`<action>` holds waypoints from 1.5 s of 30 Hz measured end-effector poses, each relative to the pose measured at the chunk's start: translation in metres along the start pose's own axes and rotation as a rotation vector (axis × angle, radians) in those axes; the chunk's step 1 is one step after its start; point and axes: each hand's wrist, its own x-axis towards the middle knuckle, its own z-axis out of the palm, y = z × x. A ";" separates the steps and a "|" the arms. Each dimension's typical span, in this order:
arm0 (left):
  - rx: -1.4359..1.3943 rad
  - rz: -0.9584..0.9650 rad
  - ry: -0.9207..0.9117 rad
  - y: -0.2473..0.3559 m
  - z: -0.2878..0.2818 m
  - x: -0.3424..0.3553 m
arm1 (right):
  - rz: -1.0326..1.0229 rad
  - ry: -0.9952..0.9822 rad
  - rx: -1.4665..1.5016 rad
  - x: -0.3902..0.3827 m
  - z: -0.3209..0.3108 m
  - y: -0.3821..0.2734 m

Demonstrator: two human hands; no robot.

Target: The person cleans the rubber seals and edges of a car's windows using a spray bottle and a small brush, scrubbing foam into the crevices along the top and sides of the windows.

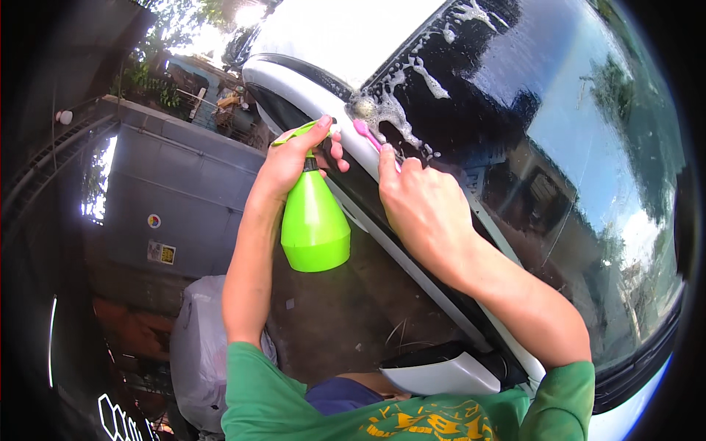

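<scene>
My left hand point(294, 158) is wrapped round the neck and trigger head of a lime green spray bottle point(316, 228), which hangs upright beside the car's side window. A slim pink toothbrush point(368, 133) is gripped in my right hand point(419, 195), its head at the upper corner of the dark windshield point(471, 103). White soap foam point(390, 110) clings round that corner and runs in streaks along the glass's top edge. The brush head is beside the foam, against the white roof pillar point(331, 95); its bristles are hidden.
The white car roof point(331, 29) lies beyond the windshield. Close to my body, the white side mirror point(445, 375) juts out from the door. A grey metal wall point(184, 176) stands to the left, with a bulky grey plastic-covered object point(202, 338) in front of it.
</scene>
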 end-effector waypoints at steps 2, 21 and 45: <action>-0.016 0.032 0.028 0.003 0.009 0.006 | 0.031 0.066 0.149 0.017 0.006 0.007; -0.071 0.038 -0.013 0.005 0.007 -0.015 | 0.001 0.038 0.324 0.036 -0.007 0.025; -0.051 0.054 0.018 0.004 -0.003 -0.040 | -0.143 0.153 -0.370 0.019 0.011 -0.006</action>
